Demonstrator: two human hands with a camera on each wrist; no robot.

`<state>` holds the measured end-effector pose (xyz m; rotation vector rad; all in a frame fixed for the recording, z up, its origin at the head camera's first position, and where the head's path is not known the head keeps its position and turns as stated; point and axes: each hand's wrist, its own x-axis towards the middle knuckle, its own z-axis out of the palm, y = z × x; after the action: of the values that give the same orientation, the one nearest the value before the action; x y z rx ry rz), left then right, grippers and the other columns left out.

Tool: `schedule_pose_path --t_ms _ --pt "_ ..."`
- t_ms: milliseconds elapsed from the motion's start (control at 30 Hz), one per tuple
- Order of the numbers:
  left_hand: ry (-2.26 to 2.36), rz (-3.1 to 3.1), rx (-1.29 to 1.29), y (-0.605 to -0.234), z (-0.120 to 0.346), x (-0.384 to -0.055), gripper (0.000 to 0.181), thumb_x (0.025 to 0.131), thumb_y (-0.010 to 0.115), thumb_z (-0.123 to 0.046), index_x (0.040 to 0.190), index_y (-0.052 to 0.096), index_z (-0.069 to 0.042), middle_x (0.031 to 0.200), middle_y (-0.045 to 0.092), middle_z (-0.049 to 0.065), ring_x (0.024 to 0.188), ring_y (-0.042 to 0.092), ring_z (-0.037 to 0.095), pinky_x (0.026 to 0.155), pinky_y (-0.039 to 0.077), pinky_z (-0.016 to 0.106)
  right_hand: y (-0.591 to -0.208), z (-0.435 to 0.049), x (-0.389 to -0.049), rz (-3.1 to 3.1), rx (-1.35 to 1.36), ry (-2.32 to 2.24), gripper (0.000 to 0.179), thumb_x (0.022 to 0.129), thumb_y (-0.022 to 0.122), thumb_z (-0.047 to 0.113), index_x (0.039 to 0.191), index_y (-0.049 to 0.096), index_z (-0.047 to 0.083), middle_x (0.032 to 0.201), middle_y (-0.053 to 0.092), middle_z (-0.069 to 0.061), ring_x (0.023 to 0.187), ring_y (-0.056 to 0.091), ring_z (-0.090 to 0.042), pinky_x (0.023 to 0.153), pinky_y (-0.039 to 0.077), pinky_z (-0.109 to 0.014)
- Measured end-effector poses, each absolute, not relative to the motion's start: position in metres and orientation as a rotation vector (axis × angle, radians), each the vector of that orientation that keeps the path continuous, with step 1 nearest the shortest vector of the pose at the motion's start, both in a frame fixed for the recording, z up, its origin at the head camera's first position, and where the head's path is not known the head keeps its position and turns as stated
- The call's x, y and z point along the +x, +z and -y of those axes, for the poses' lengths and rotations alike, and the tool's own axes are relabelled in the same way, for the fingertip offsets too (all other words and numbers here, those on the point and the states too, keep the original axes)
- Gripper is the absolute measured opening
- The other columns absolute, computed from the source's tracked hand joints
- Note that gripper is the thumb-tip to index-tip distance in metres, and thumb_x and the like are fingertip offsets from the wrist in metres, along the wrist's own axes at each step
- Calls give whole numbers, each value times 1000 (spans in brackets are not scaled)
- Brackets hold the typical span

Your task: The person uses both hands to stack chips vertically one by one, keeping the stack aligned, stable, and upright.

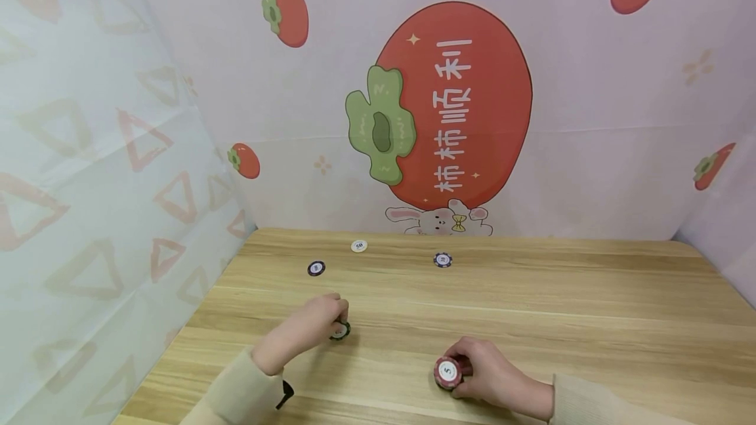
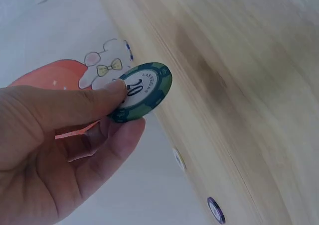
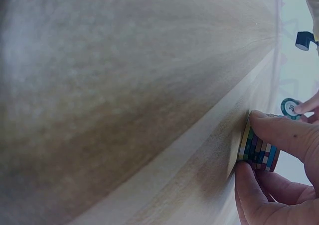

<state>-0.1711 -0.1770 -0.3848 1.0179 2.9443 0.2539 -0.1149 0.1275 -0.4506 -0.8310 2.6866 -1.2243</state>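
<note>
My left hand pinches a green poker chip marked 20 between thumb and fingers, tilted and held above the table. In the head view only part of that chip shows below the fingertips. At the front right, my right hand grips a stack of poker chips by its sides, thumb on one side and fingers on the other. The stack has several colours, and a red chip marked 5 lies on its top. The stack's base is right at the tabletop in the right wrist view.
Toward the back of the wooden table lie single chips: a black one, a pale yellow one marked 50, and a dark blue-purple one marked 10. Printed cloth hangs behind and at the sides.
</note>
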Motion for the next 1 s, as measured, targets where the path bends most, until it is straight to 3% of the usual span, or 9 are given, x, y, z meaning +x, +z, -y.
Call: schedule_pose_path --t_ms 567,767,1000 --pt "671 -2651 1074 -386 148 -170 10 80 68 -11 80 58 -9 71 49 -8 63 42 2 57 40 19 -454 -127 -115 -2660 -835 -1257 38 57 81 3 90 63 5 87 58 2 78 54 -1 65 50 -19" --pt "807 -2603 1000 -391 134 -169 9 80 68 -12 81 59 -11 74 54 -8 68 48 2 58 44 19 -453 -127 -115 -2677 -830 -1238 37 58 81 6 90 63 6 87 58 4 78 54 -1 66 49 -20" --pt "1039 -2486 871 -396 120 -166 9 79 68 -7 82 60 -5 75 53 -2 64 50 6 53 48 20 -452 -127 -115 -2706 -821 -1196 37 58 82 9 91 64 7 87 58 6 78 54 -1 66 48 -20"
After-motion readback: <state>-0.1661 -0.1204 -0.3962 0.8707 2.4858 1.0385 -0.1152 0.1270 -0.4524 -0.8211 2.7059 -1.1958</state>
